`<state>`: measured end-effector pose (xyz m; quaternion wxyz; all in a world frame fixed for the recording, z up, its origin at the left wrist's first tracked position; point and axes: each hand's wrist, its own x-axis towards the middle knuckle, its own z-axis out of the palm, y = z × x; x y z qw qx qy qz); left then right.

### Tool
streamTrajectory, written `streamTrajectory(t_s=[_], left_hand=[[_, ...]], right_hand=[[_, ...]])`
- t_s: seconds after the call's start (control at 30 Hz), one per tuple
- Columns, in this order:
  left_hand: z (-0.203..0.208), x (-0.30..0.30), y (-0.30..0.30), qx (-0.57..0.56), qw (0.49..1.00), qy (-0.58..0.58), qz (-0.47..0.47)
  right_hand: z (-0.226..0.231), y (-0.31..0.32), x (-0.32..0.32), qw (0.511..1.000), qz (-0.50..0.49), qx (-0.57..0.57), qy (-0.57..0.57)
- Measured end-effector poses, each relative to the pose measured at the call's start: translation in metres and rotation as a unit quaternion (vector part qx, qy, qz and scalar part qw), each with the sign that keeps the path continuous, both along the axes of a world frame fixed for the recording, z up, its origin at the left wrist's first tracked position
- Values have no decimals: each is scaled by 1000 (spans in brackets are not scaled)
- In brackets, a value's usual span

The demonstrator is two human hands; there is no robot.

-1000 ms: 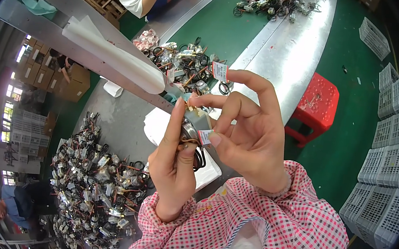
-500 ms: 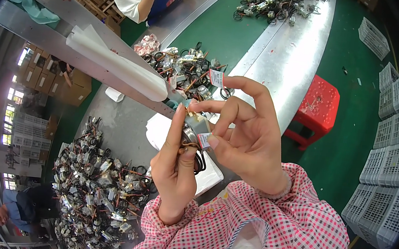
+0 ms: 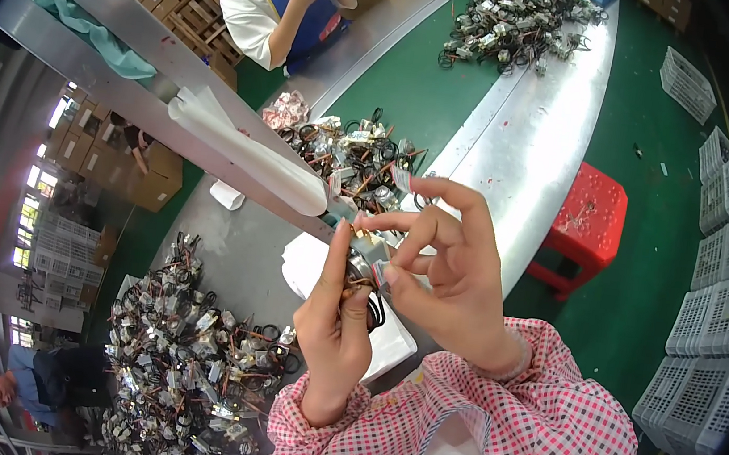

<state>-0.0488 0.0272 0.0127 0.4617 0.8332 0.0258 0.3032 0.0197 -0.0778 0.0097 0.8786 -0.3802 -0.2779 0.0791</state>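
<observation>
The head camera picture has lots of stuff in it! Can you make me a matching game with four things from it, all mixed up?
Things:
1. Stool
2. Left hand
3. Crumpled cloth
4. Right hand

Clues:
A. Has a small label at the tip of a raised, outstretched finger
B. Blue-green, at the upper left of the picture
C. Pinches a round metal part between finger and thumb
D. Red

Right pairs: 1-D, 2-C, 3-B, 4-A
</observation>
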Motion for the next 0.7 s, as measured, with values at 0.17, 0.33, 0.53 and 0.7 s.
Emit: streamTrajectory(t_s=[0.17,0.33,0.53,0.7], left_hand=[[-8,10,-3,13,998,-52,33],[-1,3,-3,4,998,-42,50],[-2,-3,-3,-130,988,-75,-25],[-5,-5,-4,-207,975,-53,-65]], right_hand=[[-4,-4,-4,930,-241,-180,-210],[0,-6,-7,833,-385,-224,-327],[2,-13,0,765,-429,-319,-358],[3,-15,1,948,-123,-168,-239]])
